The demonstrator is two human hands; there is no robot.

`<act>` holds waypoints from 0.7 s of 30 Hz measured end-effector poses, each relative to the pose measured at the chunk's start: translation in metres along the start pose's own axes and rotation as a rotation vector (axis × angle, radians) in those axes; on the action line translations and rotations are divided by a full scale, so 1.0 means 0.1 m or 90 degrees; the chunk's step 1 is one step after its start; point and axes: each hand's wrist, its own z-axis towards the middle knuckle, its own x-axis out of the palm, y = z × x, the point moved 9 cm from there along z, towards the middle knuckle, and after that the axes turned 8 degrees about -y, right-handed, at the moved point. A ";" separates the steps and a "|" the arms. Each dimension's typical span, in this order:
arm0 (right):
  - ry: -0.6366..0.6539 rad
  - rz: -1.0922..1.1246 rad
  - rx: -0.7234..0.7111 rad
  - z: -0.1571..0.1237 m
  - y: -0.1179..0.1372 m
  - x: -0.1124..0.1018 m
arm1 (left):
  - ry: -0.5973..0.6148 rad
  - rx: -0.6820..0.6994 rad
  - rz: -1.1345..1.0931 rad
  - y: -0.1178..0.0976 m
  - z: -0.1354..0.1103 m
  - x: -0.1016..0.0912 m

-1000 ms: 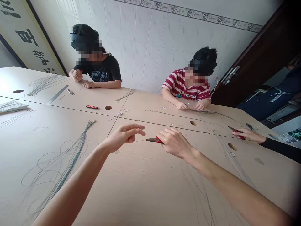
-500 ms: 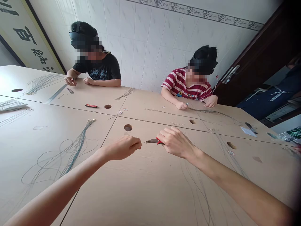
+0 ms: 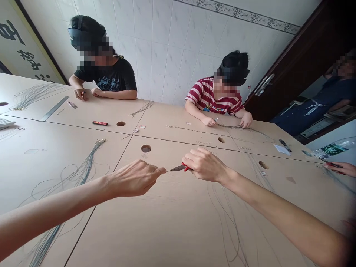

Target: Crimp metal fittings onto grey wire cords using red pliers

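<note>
My right hand (image 3: 204, 165) is closed round red-handled pliers (image 3: 177, 168), their dark pointed jaws aimed left. My left hand (image 3: 139, 178) is closed in a pinch; a tiny piece shows between its fingertips and the tip of the jaws, too small to name. Left of my left hand, a bundle of grey-green cords (image 3: 88, 167) with small metal ends lies across the table (image 3: 155, 230). Several loose thin cords (image 3: 235, 226) lie below my right forearm.
Across the table sit two people, one in a black shirt (image 3: 116, 76), one in a striped shirt (image 3: 204, 92). A red marker (image 3: 100, 123), a metal ruler (image 3: 54, 108) and round table holes (image 3: 146, 148) lie between us. At right, another person's hand (image 3: 343, 168) is near a bottle (image 3: 335, 148).
My left hand has rolled so its back faces up more, still close to the plier tips. The view has shifted slightly to the right. Another person's hand has come into view at right.
</note>
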 end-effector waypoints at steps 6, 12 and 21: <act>0.014 -0.015 0.019 0.01 -0.10 -0.04 | -0.064 -0.027 -0.066 0.06 0.06 -0.19; -0.003 -0.011 0.003 0.00 -0.09 -0.07 | -0.040 -0.002 0.045 0.00 0.06 -0.05; 0.001 0.023 0.022 -0.03 -0.11 -0.05 | -0.052 0.055 0.086 0.05 0.03 -0.15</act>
